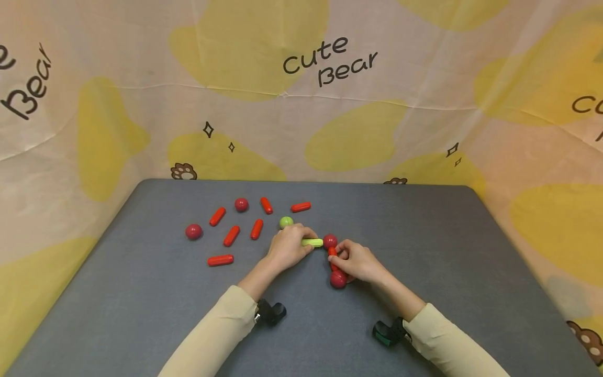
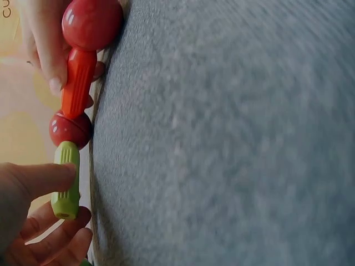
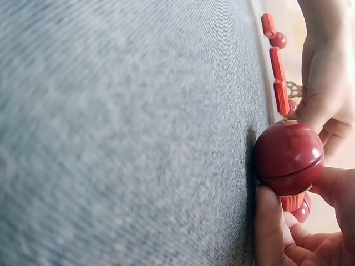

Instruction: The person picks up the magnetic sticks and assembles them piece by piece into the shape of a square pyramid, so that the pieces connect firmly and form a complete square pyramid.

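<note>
Between its thumb and fingers my left hand pinches a light green ribbed rod. The rod's far end touches a dark red ball. From that ball an orange-red ribbed rod runs toward me to a second red ball. My right hand grips this orange-red rod, its fingers beside the nearer ball. In the left wrist view the green rod meets the ball end-on. In the right wrist view the nearer ball hides most of the rod behind it.
Several loose red rods lie on the grey table, left of my hands. Two red balls are among them, and a green ball sits just beyond my left hand. A printed cloth stands behind the table.
</note>
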Action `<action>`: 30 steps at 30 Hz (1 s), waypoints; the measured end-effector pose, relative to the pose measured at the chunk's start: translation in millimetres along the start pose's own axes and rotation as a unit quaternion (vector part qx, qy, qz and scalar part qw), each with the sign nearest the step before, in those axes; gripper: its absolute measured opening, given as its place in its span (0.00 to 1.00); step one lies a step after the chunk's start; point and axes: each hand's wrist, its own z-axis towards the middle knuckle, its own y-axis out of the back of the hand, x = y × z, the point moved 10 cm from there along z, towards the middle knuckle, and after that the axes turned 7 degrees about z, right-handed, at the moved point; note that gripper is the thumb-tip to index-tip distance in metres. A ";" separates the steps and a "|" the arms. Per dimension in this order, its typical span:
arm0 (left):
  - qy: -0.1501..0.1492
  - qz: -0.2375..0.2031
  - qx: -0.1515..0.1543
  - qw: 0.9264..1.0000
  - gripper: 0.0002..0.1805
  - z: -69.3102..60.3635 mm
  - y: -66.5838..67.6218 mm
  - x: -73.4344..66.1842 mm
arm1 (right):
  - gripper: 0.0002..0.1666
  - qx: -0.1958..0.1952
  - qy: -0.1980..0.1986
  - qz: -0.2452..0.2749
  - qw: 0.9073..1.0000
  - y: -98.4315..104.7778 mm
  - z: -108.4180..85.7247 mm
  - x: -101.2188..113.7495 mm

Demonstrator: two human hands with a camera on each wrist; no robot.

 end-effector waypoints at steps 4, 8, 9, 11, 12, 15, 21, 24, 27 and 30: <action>-0.003 0.001 -0.001 1.000 0.10 1.0 -1.6 -0.9 | 0.14 -0.004 0.000 -0.005 1.000 -0.6 -0.2 0.8; -0.002 -0.001 -0.003 1.000 0.09 1.4 -2.0 -0.1 | 0.14 -0.001 -0.002 0.004 1.000 -1.2 -0.8 1.1; -0.002 -0.002 -0.003 1.000 0.09 1.5 -2.0 -0.1 | 0.14 0.001 -0.005 0.007 1.000 -1.2 -0.9 0.8; -0.001 -0.001 -0.004 1.000 0.09 1.9 -2.1 0.3 | 0.14 0.003 -0.012 0.015 1.000 -0.3 -1.2 0.5; -0.001 0.000 -0.004 1.000 0.09 2.2 -2.2 0.4 | 0.15 0.002 -0.016 0.017 1.000 0.8 -1.0 0.0; -0.001 -0.001 -0.004 1.000 0.09 2.7 -2.8 0.8 | 0.17 -0.008 -0.024 0.023 0.999 5.8 0.5 -0.4; 0.001 -0.004 -0.001 1.000 0.09 2.8 -3.8 1.3 | 0.26 -0.022 0.002 0.029 0.999 11.3 8.6 5.3; 0.002 -0.005 0.001 1.000 0.09 3.2 -3.9 1.3 | 0.28 -0.022 0.016 0.019 0.999 10.3 12.5 8.9; 0.001 -0.005 0.001 1.000 0.09 3.8 -4.0 1.0 | 0.27 -0.032 0.033 -0.006 0.999 10.2 16.7 13.2; 0.002 -0.004 0.001 1.000 0.08 4.5 -4.6 1.5 | 0.25 -0.047 0.048 -0.029 0.997 10.8 20.3 17.1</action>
